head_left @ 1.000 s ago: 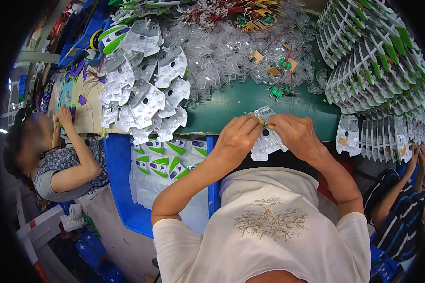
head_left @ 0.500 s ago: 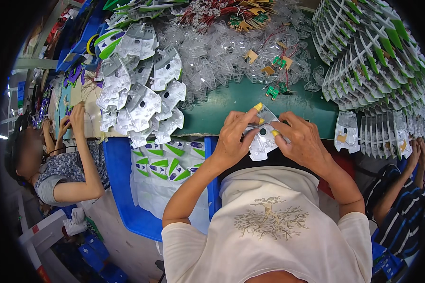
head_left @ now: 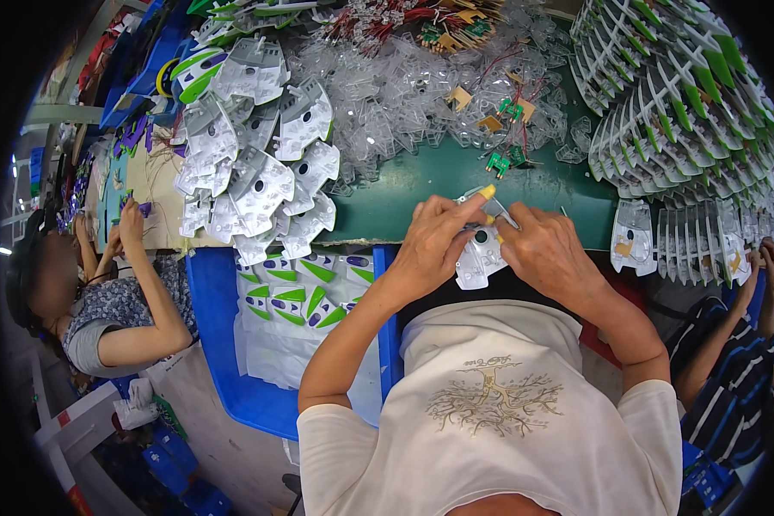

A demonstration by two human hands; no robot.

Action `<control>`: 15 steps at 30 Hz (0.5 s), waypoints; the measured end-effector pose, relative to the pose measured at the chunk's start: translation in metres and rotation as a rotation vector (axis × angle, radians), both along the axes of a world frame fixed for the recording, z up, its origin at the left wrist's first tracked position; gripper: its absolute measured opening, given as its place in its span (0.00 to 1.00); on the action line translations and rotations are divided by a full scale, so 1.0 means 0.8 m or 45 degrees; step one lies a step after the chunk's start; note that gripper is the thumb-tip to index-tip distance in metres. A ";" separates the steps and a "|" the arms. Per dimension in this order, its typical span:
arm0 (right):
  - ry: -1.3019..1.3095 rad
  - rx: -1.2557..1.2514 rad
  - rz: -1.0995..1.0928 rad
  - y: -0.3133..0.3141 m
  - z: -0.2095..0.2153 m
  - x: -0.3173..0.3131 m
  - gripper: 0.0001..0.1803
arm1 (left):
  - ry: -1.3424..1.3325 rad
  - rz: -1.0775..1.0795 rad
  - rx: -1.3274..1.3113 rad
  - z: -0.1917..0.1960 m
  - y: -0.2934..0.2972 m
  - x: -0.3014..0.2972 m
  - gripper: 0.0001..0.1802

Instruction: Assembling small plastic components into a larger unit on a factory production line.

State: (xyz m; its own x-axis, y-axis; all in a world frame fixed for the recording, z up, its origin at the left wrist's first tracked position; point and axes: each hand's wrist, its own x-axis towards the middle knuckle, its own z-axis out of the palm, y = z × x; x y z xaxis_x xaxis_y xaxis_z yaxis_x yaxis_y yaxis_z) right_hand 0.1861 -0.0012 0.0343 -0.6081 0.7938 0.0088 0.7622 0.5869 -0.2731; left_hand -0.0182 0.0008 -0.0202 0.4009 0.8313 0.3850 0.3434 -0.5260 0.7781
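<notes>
At the table's near edge I hold a grey plastic housing half (head_left: 480,261), its pale inner side up with a dark round hole near the top. My left hand (head_left: 432,243) grips its left side between thumb and fingers; the index finger, its tip wrapped in yellow, stretches over the far end. My right hand (head_left: 543,248) has its fingers bent and pressed together at the upper right edge of the same part. Whatever small thing may lie under those right fingertips is hidden. Just beyond, small green circuit boards (head_left: 496,163) lie on the green tabletop (head_left: 387,211).
Stacked housing halves (head_left: 262,185) stand left, with more rows (head_left: 679,129) at right. Clear plastic pieces (head_left: 387,103) and red-wired boards (head_left: 456,30) heap at the back. A blue bin (head_left: 211,318) holds green-white shells (head_left: 288,297). Co-workers sit left (head_left: 133,318) and right (head_left: 731,370).
My right fingers have curled in over the housing's upper right, and the thumb's yellow tip is now mostly hidden. My left index fingertip has shifted slightly right. The left co-worker's raised hand has lowered.
</notes>
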 end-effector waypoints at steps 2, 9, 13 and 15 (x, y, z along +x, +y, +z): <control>0.127 -0.104 -0.048 0.000 0.005 0.003 0.12 | 0.082 -0.049 -0.002 0.004 0.001 -0.003 0.35; 0.960 -0.609 -0.088 -0.010 0.032 0.030 0.21 | 0.213 -0.116 -0.052 0.013 0.001 -0.007 0.37; 0.779 -0.096 -0.121 -0.040 0.008 0.006 0.15 | 0.239 -0.072 -0.111 0.013 -0.003 -0.002 0.37; 0.694 0.021 -0.081 -0.048 -0.009 -0.001 0.15 | 0.221 -0.062 -0.110 0.013 -0.004 0.000 0.37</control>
